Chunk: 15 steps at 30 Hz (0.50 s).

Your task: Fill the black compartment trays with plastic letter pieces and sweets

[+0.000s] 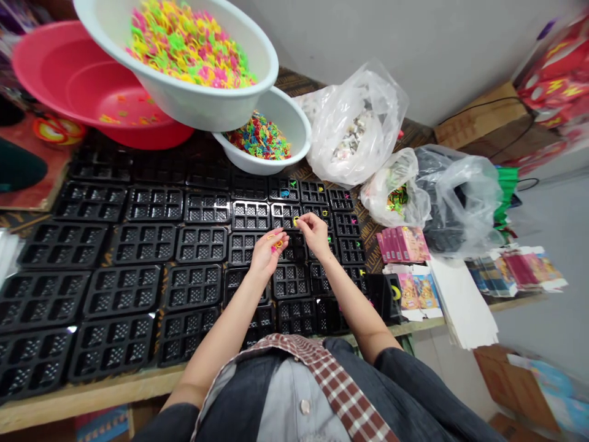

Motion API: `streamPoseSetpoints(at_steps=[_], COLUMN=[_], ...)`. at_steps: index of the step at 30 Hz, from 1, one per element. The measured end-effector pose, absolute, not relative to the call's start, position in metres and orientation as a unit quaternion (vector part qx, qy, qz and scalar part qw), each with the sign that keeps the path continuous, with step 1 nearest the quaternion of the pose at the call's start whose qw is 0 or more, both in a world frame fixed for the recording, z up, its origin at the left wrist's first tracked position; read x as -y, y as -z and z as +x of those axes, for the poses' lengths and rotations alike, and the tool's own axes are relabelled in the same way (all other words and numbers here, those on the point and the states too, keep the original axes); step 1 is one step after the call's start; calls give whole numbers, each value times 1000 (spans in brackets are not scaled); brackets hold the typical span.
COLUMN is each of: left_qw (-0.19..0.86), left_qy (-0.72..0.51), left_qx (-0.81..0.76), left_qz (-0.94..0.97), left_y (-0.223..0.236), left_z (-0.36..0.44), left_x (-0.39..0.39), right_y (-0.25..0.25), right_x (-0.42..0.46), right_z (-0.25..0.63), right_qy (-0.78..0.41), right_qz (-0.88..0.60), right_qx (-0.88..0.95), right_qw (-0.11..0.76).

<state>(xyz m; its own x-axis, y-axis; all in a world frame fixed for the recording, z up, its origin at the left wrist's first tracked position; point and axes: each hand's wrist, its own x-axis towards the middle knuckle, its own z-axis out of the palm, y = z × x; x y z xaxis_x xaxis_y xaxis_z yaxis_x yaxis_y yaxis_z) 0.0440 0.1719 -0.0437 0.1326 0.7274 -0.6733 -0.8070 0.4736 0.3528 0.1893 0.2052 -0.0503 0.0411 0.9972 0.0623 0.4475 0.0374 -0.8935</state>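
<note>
My left hand is cupped over the black compartment trays and holds several small yellow and orange plastic rings. My right hand hovers just to its right, pinching one small yellow ring between thumb and forefinger above a tray. A few trays near the hands have single coloured pieces lying in their compartments. Black trays cover most of the table in rows.
A tilted white basin of neon rings rests on a red basin at the back. A smaller white bowl holds mixed coloured pieces. Clear plastic bags, pink card packets and white sheets lie at the right.
</note>
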Motion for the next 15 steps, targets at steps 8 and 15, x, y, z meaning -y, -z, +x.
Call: streamPoseSetpoints(at_steps=[8, 15], left_qw=[738, 714], left_qy=[-527, -551], left_qx=[-412, -423], left_qz=[-85, -85], left_y=[42, 47], left_z=[43, 45], left_x=[-175, -173], right_y=[82, 78], right_x=[-218, -217], right_z=[190, 198], right_qy=[-287, -277], right_qz=[-622, -636], right_qx=[633, 605], right_qw=[360, 391])
